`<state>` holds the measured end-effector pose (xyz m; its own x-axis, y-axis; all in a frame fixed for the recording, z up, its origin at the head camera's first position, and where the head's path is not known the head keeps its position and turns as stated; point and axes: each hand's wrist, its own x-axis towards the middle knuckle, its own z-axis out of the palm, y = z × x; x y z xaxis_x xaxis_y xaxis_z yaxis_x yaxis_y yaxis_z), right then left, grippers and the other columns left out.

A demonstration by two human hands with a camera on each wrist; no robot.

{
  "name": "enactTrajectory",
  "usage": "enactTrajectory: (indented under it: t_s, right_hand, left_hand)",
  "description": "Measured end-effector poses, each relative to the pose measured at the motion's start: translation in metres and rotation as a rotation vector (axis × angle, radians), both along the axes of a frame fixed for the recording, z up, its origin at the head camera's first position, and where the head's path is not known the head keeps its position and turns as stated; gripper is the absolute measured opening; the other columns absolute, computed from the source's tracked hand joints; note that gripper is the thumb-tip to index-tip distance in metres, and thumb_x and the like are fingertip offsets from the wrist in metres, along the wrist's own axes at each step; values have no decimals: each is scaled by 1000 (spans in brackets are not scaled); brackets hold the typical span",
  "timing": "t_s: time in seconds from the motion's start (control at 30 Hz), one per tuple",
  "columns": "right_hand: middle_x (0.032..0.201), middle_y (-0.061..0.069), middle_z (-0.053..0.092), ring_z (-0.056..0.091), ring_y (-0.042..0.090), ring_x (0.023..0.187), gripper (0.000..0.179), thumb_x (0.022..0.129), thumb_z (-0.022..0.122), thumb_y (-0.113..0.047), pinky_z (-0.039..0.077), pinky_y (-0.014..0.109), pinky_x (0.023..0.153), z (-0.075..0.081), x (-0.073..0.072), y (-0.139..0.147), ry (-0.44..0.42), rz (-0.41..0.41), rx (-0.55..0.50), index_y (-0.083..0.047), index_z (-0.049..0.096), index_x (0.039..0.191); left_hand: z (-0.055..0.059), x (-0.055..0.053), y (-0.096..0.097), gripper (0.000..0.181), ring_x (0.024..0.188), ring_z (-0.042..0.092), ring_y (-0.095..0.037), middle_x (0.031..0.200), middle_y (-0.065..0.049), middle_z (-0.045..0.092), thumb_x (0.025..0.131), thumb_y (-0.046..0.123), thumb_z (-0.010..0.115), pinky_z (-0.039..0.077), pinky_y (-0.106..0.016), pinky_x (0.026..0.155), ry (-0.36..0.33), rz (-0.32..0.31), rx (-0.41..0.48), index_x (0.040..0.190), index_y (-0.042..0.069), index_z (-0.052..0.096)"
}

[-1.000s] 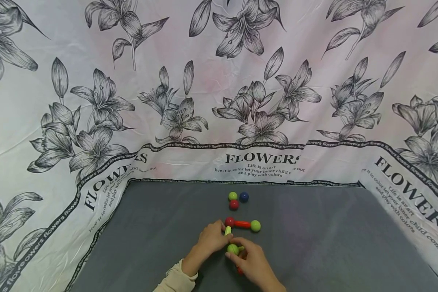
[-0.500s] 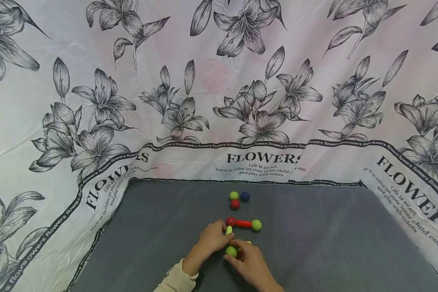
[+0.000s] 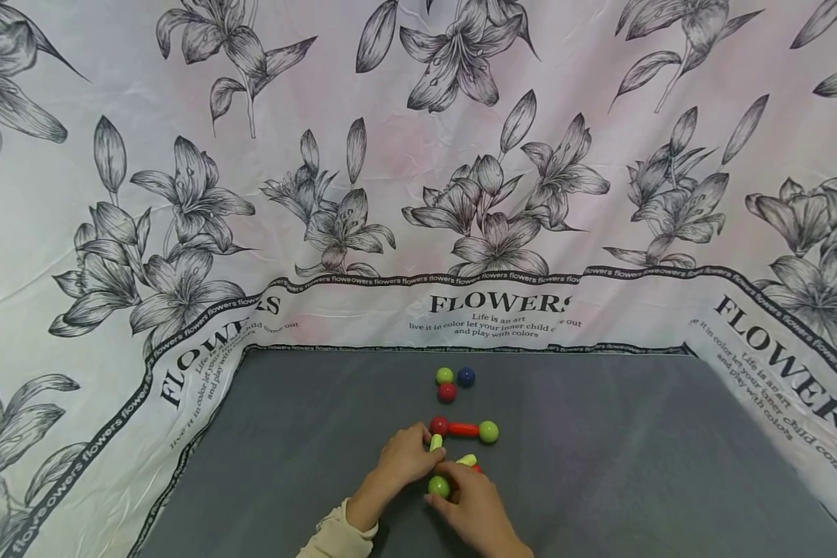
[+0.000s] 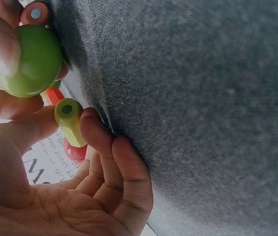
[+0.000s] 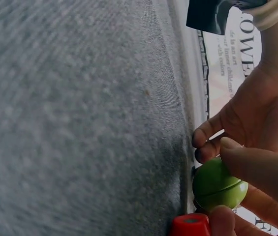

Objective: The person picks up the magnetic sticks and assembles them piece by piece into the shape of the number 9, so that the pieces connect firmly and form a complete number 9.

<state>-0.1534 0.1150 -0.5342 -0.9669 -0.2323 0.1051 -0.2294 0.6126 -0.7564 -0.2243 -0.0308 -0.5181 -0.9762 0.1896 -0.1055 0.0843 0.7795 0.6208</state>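
My left hand (image 3: pixel 403 456) pinches a yellow-green rod (image 4: pixel 71 125) between thumb and fingertips. A dark round spot marks the rod's near end; its far end meets a red ball (image 3: pixel 439 425). That ball joins a red rod (image 3: pixel 463 429) with a green ball (image 3: pixel 488 432) at its right end. Just nearer, my right hand (image 3: pixel 476 508) grips another green ball (image 5: pixel 220 184), apart from the pinched rod's near end. Past the right fingers show a second yellow-green rod (image 3: pixel 467 459) and a bit of red (image 3: pixel 477 469). In the right wrist view, a red rod's end (image 5: pixel 191 225) sits beside the fingertips.
Farther back on the grey cloth-covered table (image 3: pixel 600 434) stand a green ball (image 3: pixel 445 376), a dark blue ball (image 3: pixel 466 377) and a red ball (image 3: pixel 446 393). A flower-printed curtain (image 3: pixel 418 194) closes off the back and sides.
My right hand has drawn the green ball slightly nearer and to the left, away from the pinched rod. More of the second yellow-green rod shows past its fingers. The left hand stays in place.
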Motion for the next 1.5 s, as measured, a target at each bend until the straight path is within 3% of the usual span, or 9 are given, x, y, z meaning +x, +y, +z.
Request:
enactTrajectory:
  t_s: [0.67, 0.97, 1.5]
  right_hand:
    - [94, -5, 68, 49, -3, 69, 40, 77, 86, -32, 40, 20, 61, -1, 2, 0, 24, -64, 36, -16, 69, 110]
    - [94, -4, 59, 53, -1, 68, 38, 72, 90, -29, 44, 19, 62, -1, 1, 0, 75, -121, 22, -17, 70, 103]
    - [95, -2, 58, 49, -4, 65, 37, 73, 89, -27, 44, 18, 61, -2, -1, 1, 40, -103, 0, -16, 70, 104]
  left_hand:
    - [2, 4, -1, 27, 78, 62, -26, 90, -9, 69, 87, 31, 75, 45, -42, 66, 19, -7, 19, 96, 8, 64]
    - [2, 3, -2, 27, 75, 60, -24, 88, -8, 67, 87, 31, 73, 44, -42, 66, -8, -15, 24, 95, 8, 63]
    - [0, 3, -2, 26, 76, 60, -24, 88, -9, 67, 90, 30, 72, 46, -46, 69, -52, -29, 11, 97, 7, 63]
